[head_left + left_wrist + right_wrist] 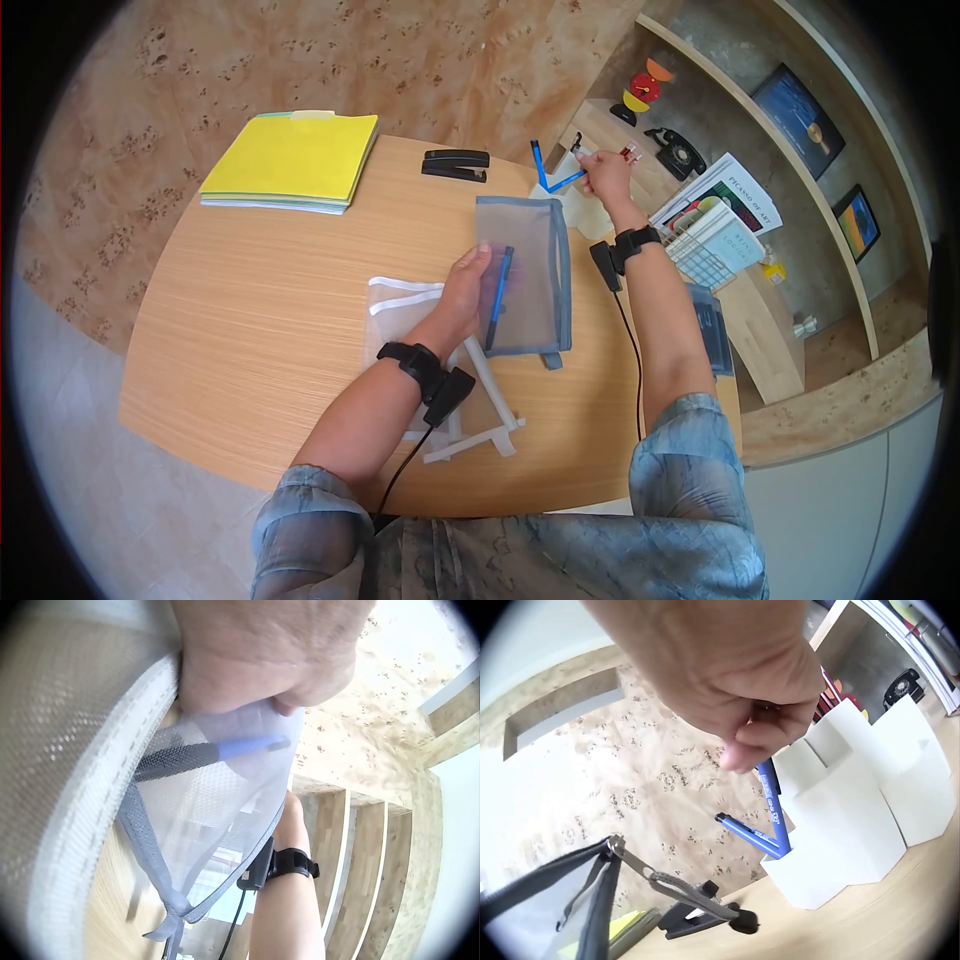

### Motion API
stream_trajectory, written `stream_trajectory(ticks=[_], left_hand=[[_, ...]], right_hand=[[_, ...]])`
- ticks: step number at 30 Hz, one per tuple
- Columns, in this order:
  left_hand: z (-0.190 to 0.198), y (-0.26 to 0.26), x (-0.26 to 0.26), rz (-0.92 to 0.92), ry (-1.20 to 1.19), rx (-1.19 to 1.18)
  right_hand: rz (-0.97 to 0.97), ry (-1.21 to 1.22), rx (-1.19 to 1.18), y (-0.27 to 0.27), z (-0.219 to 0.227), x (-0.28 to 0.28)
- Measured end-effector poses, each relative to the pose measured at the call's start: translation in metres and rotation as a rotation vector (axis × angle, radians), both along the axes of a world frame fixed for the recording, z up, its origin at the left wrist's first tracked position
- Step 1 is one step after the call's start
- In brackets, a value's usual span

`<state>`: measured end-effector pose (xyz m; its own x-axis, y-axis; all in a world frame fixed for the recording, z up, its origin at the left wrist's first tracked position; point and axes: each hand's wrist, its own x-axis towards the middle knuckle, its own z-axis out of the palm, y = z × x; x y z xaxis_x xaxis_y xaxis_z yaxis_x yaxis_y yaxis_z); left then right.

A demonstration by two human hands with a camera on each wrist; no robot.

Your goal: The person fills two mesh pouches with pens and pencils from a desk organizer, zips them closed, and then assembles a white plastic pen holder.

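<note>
My left hand (462, 295) grips the left side of a grey mesh zip pouch (530, 225), thumb in front and fingers showing through the mesh behind. A blue pen (502, 285) lies inside that pouch, seen through the mesh. At the far right of the table, my right hand (607, 178) pinches the upper end of another blue pen (771, 796), whose lower end is at the rim of a white pen holder (840, 832). A further blue pen (746, 835) leans out of the same holder. The pouch's zip pull (697, 896) hangs in the right wrist view.
White-edged mesh pouches (485, 385) lie under my left forearm. A black stapler (455, 165) and a yellow folder stack (290, 155) sit toward the back. On the right are a wire rack with books (715, 240), a black telephone (675, 153) and a dark blue item (708, 330).
</note>
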<state>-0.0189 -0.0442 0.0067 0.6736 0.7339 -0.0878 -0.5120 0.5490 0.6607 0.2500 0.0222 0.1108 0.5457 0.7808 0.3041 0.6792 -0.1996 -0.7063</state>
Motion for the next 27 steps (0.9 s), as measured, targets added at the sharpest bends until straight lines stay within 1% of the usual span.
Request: stream_trajectory(ticks=[1,7,10,17,20,25,27], left_hand=[[-0.001,0.0,0.0,-0.002,0.0,0.001],[-0.006,0.003,0.002,-0.009,0.002,0.019],[-0.006,0.003,0.003,0.0,-0.003,0.022],[0.001,0.0,-0.001,-0.013,0.02,0.0],[-0.006,0.002,0.002,-0.004,-0.019,0.027],[0.004,-0.001,-0.003,-0.004,0.039,0.026],[0.005,-0.002,-0.003,-0.004,0.042,0.018]], right_hand=[[0.017,0.067,0.005,0.0,0.0,0.0],[0.039,0.239,-0.049,0.0,0.0,0.001],[0.026,0.168,-0.102,-0.004,-0.002,0.004],[0.049,0.238,-0.074,-0.021,-0.007,0.0],[0.065,0.25,-0.084,-0.027,-0.008,0.002],[0.096,0.292,-0.073,-0.035,-0.011,0.002],[0.027,0.234,-0.046,-0.039,-0.01,0.0]])
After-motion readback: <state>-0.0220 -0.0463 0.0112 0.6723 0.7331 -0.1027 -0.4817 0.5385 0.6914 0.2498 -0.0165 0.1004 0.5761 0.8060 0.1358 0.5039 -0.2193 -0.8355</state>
